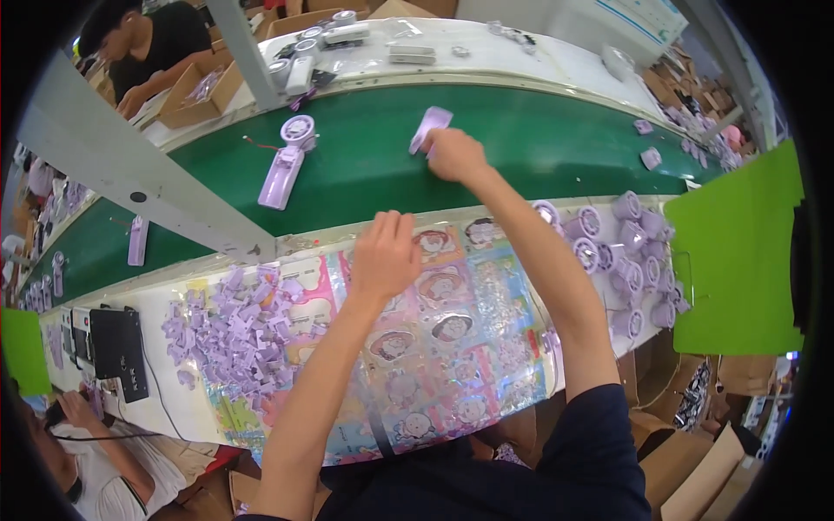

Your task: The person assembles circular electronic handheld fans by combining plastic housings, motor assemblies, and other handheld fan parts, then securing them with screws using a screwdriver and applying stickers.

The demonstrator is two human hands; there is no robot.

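My right hand (456,154) reaches out over the green conveyor belt (365,130). Its fingers are closed on the near end of a light purple plastic shell (434,118), whose far end shows beyond them. My left hand (382,260) lies on the patterned plastic sheet (443,304) by the belt's near edge, fingers outstretched and nothing visible in them. On the belt to the left lies a purple handheld fan (280,178) with a round head and a loose red wire. Small purple plastic parts (239,334) are heaped left of my left forearm.
Several round purple fan heads (630,273) crowd the table to the right, beside a green panel (738,252). A slanting grey post (148,165) stands at left, near a black device (120,352). Co-workers sit at far left (165,43) and near left (113,460).
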